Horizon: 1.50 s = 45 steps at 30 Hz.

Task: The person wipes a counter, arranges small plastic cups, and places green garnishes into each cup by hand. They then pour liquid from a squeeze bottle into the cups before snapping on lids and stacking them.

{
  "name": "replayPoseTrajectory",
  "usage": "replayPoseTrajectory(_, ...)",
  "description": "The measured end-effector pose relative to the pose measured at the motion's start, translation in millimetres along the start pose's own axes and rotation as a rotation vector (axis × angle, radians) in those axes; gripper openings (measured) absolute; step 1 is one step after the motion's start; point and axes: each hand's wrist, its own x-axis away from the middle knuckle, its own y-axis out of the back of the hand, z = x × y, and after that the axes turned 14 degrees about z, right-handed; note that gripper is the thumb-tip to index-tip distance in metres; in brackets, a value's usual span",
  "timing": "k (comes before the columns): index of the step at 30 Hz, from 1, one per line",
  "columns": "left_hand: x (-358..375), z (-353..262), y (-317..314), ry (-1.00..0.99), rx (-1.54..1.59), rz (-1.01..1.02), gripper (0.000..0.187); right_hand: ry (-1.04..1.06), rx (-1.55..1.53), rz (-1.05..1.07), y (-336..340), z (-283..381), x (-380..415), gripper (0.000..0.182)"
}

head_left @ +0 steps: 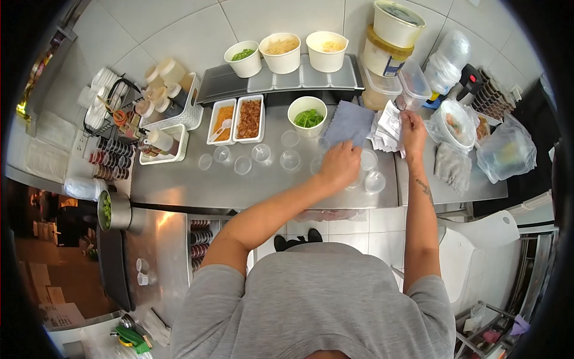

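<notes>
My left hand [340,166] is closed at the lower edge of a blue-grey cloth [350,122]; whether it grips the cloth or something small is hidden. My right hand [413,133] pinches the right side of a stack of printed paper slips [388,127]. Small clear plastic cups [290,160] stand on the steel counter left of my left hand, and another clear cup [375,182] is to its right. Beyond the cups is a white bowl of green leaves [308,117]. Two white trays stand farther left, one with orange shreds [223,122], one with brown bits [249,119].
Three white tubs [280,58] stand on a raised rack at the back. Stacked containers [385,57] rise behind the papers. Plastic bags [507,149] lie at the right. Sauce bottles [161,140] sit in baskets at the left, near a metal pot [119,210].
</notes>
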Motion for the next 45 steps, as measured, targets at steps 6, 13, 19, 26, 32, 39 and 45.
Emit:
replayPoseTrajectory(6, -35.7, 18.7, -0.5, 0.012, 0.002, 0.011, 0.013, 0.025, 0.045, -0.088, 11.6, 9.7, 7.6, 0.023)
replayPoseTrajectory(13, -89.5, 31.4, -22.1, 0.245, -0.045, 0.208, 0.032, -0.024, 0.182, -0.02, -1.7, 16.7, 17.9, 0.031)
replayPoseTrajectory(19, -95.8, 49.2, -33.6, 0.202, 0.01, 0.205, 0.035, -0.061, 0.135, 0.052, 20.6, -14.4, 8.4, 0.027)
replayPoseTrajectory(26, -102.6, 29.0, 45.6, 0.121, 0.483, -0.129, 0.027, -0.205, -0.049, -0.113, 54.4, 2.9, 55.2, 0.049)
replayPoseTrajectory(32, -99.6, -42.9, 56.1, -0.113, 1.262, 0.223, 0.027, -0.322, -1.364, -0.081, 52.4, 97.4, 90.1, 0.054)
replayPoseTrajectory(39, -80.7, -40.5, 52.5, -0.099, 0.912, 0.053, 0.031, -0.199, -0.932, -0.046, 130.7, 68.9, -0.1, 0.047)
replayPoseTrajectory(45, -26.8, -7.7, 63.0, -0.077, 0.602, 0.085, 0.024, -0.116, -0.252, 0.043, 135.4, -15.7, -118.3, 0.047)
